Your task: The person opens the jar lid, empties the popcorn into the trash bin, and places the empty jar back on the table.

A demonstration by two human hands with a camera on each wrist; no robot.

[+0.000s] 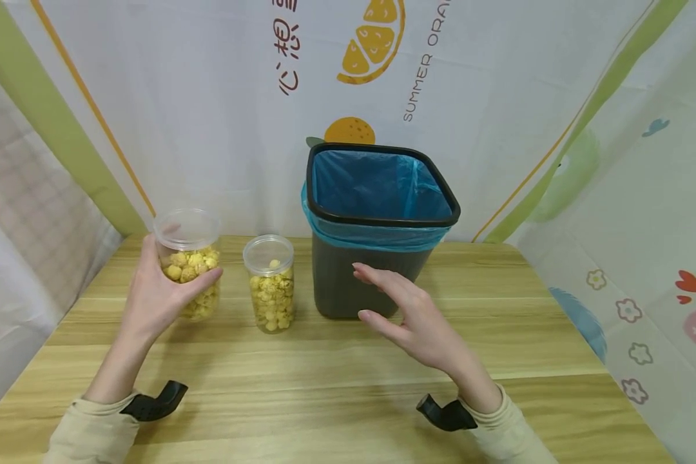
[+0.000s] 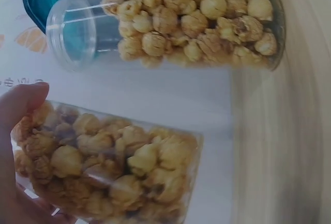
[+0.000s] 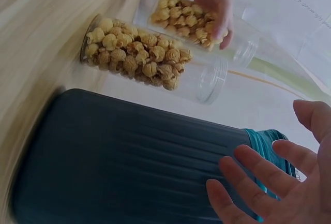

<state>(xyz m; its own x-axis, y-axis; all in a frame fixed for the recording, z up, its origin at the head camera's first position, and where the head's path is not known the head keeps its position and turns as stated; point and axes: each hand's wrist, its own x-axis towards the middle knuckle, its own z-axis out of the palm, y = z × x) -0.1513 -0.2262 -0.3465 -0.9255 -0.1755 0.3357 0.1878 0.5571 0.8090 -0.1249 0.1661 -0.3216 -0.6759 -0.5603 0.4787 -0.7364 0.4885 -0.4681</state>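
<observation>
My left hand [image 1: 165, 287] grips a clear plastic jar [image 1: 188, 229] of yellow popcorn, thumb across the near side and fingers round the back. In the left wrist view the held jar [image 2: 111, 164] leans a little, and its base appears raised off the wooden table. Just right of it, a second popcorn jar [image 1: 271, 299] stands upright and untouched. Both jars show bare space above the popcorn. My right hand [image 1: 408, 316] hovers with nothing in it, fingers extended and thumb apart, before a dark bin [image 1: 354, 283] lined with a blue bag [image 1: 377, 235].
The wooden table [image 1: 301, 399] runs back to a white printed curtain [image 1: 209, 116]. More patterned cloth [image 1: 644, 258] hangs along the right side. A black curved wrist mount [image 1: 156, 403] sits at my left cuff, and a matching mount [image 1: 446, 415] at my right.
</observation>
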